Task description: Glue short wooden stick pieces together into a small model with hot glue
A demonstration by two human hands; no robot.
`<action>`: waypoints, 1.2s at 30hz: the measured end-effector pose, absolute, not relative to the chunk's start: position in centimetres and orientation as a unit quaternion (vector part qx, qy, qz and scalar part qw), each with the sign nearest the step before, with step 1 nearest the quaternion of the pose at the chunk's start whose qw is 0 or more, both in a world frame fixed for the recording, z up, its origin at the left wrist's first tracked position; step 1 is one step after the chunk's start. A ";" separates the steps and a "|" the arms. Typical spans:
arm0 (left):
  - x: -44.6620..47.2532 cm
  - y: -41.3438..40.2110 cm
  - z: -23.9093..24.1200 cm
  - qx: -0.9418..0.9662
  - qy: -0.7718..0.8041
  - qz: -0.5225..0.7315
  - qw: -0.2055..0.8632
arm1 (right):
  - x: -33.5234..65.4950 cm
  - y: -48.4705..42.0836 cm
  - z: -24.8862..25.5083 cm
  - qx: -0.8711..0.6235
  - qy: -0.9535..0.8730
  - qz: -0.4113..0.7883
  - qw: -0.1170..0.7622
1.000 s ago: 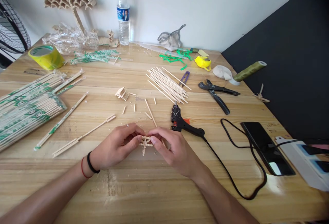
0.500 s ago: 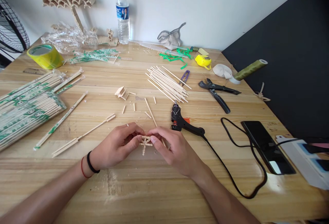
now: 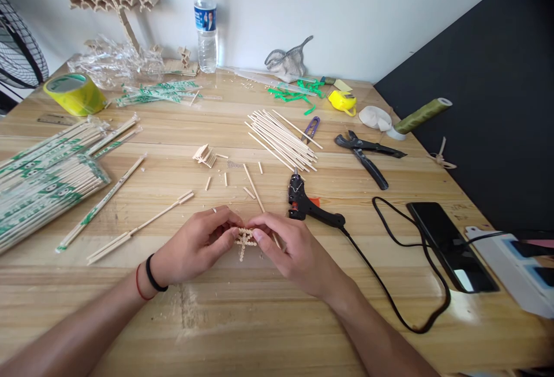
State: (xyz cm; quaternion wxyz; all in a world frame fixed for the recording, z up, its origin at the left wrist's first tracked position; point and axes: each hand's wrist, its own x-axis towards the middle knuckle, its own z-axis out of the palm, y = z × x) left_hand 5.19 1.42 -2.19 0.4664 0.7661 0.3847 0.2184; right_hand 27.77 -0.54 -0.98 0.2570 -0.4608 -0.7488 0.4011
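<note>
Between my two hands, low over the table's middle, is a small lattice piece built of short wooden stick ends (image 3: 245, 238). My left hand (image 3: 208, 238) pinches its left side with thumb and fingers. On the opposite side my right hand (image 3: 288, 247) closes thumb and fingers on it; the fingertips behind it are hidden. A long thin stick (image 3: 254, 186) lies on the table and runs under my right hand. Beyond the hands are several cut stick pieces (image 3: 225, 179) and a small stack of glued sticks (image 3: 205, 156). A black hot glue gun (image 3: 315, 206) rests right of my right hand.
Farther back lie a pile of bare sticks (image 3: 281, 139), purple snips (image 3: 310, 129) and black cutters (image 3: 366, 155). Wrapped chopsticks (image 3: 47, 192) cover the left side. At right are a phone (image 3: 450, 244), the glue gun's cable (image 3: 389, 302) and a power strip (image 3: 515, 267).
Both hands keep the same hold on the lattice piece. The view has shifted very slightly; nothing else has visibly moved.
</note>
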 end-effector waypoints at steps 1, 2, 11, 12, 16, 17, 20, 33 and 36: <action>5.2 1.4 -2.2 0.766 0.386 0.218 0.466 | 27.8 -0.5 -1.0 -0.461 -0.749 0.401 0.256; 5.2 1.4 -2.2 0.766 0.387 0.217 0.465 | 27.8 -0.5 -1.0 -0.461 -0.750 0.400 0.255; 5.2 1.4 -2.3 0.768 0.388 0.216 0.463 | 27.9 -0.6 -1.0 -0.460 -0.753 0.396 0.254; 5.2 1.4 -2.3 0.768 0.387 0.216 0.462 | 27.9 -0.6 -1.0 -0.460 -0.753 0.395 0.253; 5.3 1.4 -2.2 0.770 0.388 0.216 0.459 | 27.9 -0.6 -1.0 -0.458 -0.756 0.393 0.252; 5.3 1.4 -2.2 0.771 0.388 0.216 0.457 | 27.9 -0.5 -1.0 -0.458 -0.757 0.392 0.252; 5.3 1.4 -2.2 0.774 0.385 0.218 0.453 | 27.8 -0.5 -0.9 -0.457 -0.758 0.393 0.251; 5.3 1.3 -2.3 0.773 0.383 0.217 0.456 | 27.9 -0.6 -1.1 -0.458 -0.760 0.389 0.246; 5.3 1.3 -2.4 0.774 0.384 0.216 0.454 | 27.9 -0.5 -1.0 -0.458 -0.763 0.385 0.246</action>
